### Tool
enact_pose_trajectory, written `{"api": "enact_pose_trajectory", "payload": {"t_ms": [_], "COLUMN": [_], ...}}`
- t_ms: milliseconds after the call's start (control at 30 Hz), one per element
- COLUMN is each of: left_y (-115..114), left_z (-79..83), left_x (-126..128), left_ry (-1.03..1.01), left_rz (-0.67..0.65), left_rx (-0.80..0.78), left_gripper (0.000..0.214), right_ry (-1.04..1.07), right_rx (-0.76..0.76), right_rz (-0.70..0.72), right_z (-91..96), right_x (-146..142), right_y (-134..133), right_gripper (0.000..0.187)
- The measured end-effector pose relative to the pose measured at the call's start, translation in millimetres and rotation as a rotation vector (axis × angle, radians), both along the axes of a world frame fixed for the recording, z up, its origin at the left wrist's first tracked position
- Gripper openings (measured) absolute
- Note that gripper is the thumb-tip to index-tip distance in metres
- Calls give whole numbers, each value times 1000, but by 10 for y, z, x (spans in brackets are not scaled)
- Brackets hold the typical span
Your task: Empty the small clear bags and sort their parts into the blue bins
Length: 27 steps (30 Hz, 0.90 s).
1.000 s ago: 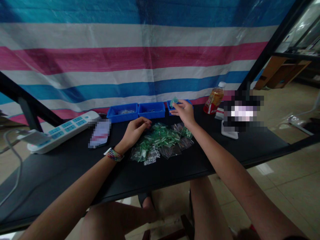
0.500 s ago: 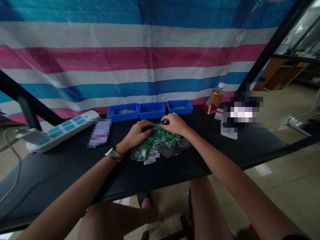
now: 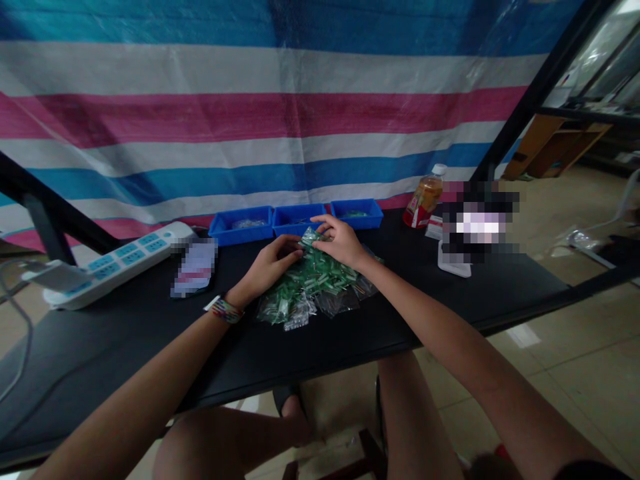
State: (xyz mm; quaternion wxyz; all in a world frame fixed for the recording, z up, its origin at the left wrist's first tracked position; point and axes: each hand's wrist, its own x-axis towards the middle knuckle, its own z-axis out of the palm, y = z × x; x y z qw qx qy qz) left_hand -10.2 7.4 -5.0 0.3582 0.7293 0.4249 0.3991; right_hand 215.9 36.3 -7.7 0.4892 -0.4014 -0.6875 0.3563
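A heap of small clear plastic bags with green pieces [image 3: 323, 277] lies on the black table between my hands. My right hand [image 3: 345, 245] is at the heap's far side, its thumb and fingers closed on a small clear plastic bag [image 3: 310, 235] with green in it. My left hand [image 3: 271, 268] rests at the heap's left edge, its thumb and curved fingers apart, with nothing plainly held. Some bags at the near edge look clear, and what they contain is too blurred to name.
Behind the heap stand three blue trays [image 3: 241, 235] with small items. A white power strip [image 3: 125, 257] and a phone [image 3: 195, 267] lie to the left. On the right are a drink bottle [image 3: 425, 197] and a white object [image 3: 454, 261]. A striped sheet [image 3: 300, 113] hangs behind.
My right hand has raised its index finger, and a small plastic bag now shows upright at its fingertips. My left hand has drawn slightly left, its thumb and fingers apart.
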Motion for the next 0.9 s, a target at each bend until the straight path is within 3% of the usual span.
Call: {"api": "enact_pose_trajectory", "payload": {"t_ms": [167,300,533,700,800,900], "left_y": [-55,-45,-55,-94,-91,-84], "left_z": [85,95,134,148,146,163], "left_x": [58,54,64,61,28,7], "left_ry": [-184,-290,-298,-192,-180,-214], "left_rz": [21,57,128,172,213,160], "left_rx": [-2,21,86,62,42,-75], "left_gripper": [46,43,42,45,58,66], "right_ry": [122,192,237,224,162,109], "right_rx": [-33,-92,-154,-71,29,163], "right_rz": [171,169,252,234,178,143], "right_z": [66,86,-20,-54,-17,35], "right_x": [-56,-101,-105,-111,-104,-88], "right_y": [-99,-139,-35,-17,-59,-107], "right_gripper": [62,63,21,22,13,14]}}
